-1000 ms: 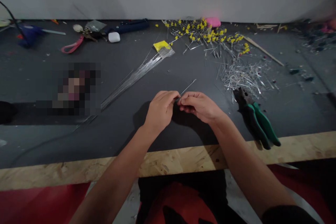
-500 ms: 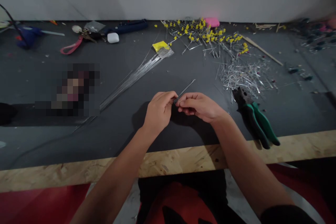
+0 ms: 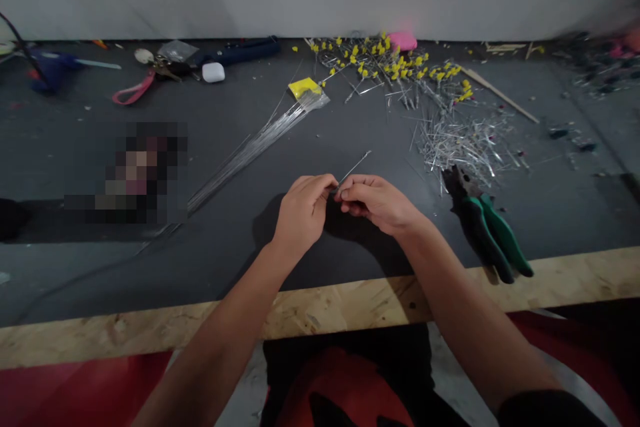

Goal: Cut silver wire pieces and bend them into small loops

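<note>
My left hand point(image 3: 304, 209) and my right hand point(image 3: 374, 201) meet fingertip to fingertip above the middle of the dark tabletop. Both are closed in a pinch around the lower end of a short, thin metal wire point(image 3: 355, 169). It slants up and to the right from between them, with a small twisted tip. A tiny dark lump sits at the fingertips, mostly covered by them. Right of my right hand lie green-and-black pliers point(image 3: 493, 233), jaws toward a pile of short wires point(image 3: 463, 143).
Behind stand yellow-tipped wires point(image 3: 395, 65) and a pink lump point(image 3: 403, 41). A bundle of long wires point(image 3: 255, 147) with a yellow tag point(image 3: 305, 87) runs left. A wooden stick point(image 3: 500, 95), a white case point(image 3: 213, 72) and a pink strap point(image 3: 134, 89) lie farther back. The table edge point(image 3: 340, 307) is bare wood.
The fingertips have closed in slightly, and the dark lump between them shows less than before. The wire keeps nearly the same slant.
</note>
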A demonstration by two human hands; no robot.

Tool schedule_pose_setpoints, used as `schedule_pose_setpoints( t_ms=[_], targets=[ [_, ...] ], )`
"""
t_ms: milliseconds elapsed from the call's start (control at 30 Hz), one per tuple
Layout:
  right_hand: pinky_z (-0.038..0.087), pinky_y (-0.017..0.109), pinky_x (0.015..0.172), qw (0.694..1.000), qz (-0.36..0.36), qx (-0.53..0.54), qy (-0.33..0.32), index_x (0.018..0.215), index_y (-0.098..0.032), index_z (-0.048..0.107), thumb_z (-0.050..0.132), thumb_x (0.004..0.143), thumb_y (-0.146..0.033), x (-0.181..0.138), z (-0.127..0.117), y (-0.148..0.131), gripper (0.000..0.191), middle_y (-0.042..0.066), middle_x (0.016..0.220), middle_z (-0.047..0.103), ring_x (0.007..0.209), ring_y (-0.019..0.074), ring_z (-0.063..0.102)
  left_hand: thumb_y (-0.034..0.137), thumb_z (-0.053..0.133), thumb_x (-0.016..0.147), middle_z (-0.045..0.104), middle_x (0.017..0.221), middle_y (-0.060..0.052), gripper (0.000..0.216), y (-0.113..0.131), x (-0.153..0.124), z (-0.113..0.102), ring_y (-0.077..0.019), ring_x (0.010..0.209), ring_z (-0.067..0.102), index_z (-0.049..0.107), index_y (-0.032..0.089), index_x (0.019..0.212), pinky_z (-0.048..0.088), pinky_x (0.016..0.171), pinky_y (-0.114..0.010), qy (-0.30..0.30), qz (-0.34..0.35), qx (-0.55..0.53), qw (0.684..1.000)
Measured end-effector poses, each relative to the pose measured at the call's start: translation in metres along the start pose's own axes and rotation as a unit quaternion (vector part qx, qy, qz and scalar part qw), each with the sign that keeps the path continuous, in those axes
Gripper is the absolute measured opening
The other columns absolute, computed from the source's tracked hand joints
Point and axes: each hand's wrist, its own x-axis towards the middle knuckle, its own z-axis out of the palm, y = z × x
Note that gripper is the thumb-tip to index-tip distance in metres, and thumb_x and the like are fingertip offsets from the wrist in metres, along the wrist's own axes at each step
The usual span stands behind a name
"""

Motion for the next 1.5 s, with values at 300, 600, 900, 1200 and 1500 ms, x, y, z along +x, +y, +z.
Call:
schedule_pose_setpoints(
  t_ms=[300, 600, 900, 1200, 1500],
  targets=[
    [0.028, 0.021, 0.047, 1.000, -0.014, 0.000, -0.009, 0.074, -0.017, 0.068, 0.065, 0.072, -0.030, 0.001, -0.002, -0.001, 0.014, -0.001, 0.065, 0.063, 0.051, 0.0054, 0.045, 0.017, 0.049, 0.087, 0.070, 0.085, -0.001, 0.016, -0.001, 0.000, 0.002, -0.0143, 0.082, 0.063, 0.064, 0.021, 0.089, 0.046, 0.076, -0.027, 0.041, -0.102, -0.052, 0.993],
    [0.037, 0.022, 0.054, 0.988, -0.117, 0.073, 0.062, 0.083, -0.019, 0.067, 0.067, 0.071, -0.021, 0.004, -0.008, -0.003, 0.011, -0.002, 0.072, 0.063, 0.059, 0.0064, 0.049, 0.023, 0.063, 0.077, 0.068, 0.081, -0.001, 0.012, -0.006, 0.006, 0.008, -0.0085, 0.063, 0.060, 0.063, 0.017, 0.088, 0.050, 0.067, -0.024, 0.040, -0.311, -0.418, 0.852],
    [0.041, 0.022, 0.059, 0.981, -0.132, 0.132, 0.047, 0.084, -0.022, 0.066, 0.068, 0.071, -0.019, 0.003, -0.008, -0.005, 0.014, -0.002, 0.079, 0.065, 0.059, 0.0057, 0.049, 0.018, 0.066, 0.075, 0.066, 0.077, 0.000, 0.008, 0.001, 0.009, 0.001, -0.0058, 0.061, 0.060, 0.061, 0.015, 0.081, 0.053, 0.066, -0.021, -0.029, -0.366, -0.567, 0.738],
    [0.037, 0.023, 0.052, 0.990, -0.092, 0.104, -0.003, 0.091, -0.020, 0.066, 0.062, 0.074, -0.025, -0.002, -0.005, -0.008, 0.018, -0.001, 0.072, 0.061, 0.057, 0.0074, 0.047, 0.019, 0.066, 0.074, 0.063, 0.074, 0.001, 0.008, 0.004, 0.008, 0.002, -0.0053, 0.060, 0.057, 0.061, 0.015, 0.080, 0.052, 0.064, -0.020, -0.058, -0.354, -0.571, 0.739],
    [0.034, 0.021, 0.053, 0.993, -0.105, 0.043, -0.026, 0.081, -0.020, 0.064, 0.065, 0.077, -0.028, -0.002, -0.003, -0.004, 0.009, -0.004, 0.066, 0.058, 0.055, 0.0063, 0.047, 0.022, 0.058, 0.078, 0.061, 0.068, 0.002, 0.007, 0.002, 0.004, 0.006, -0.0095, 0.062, 0.056, 0.062, 0.018, 0.082, 0.045, 0.062, -0.023, -0.001, -0.281, -0.358, 0.890]
  ],
)
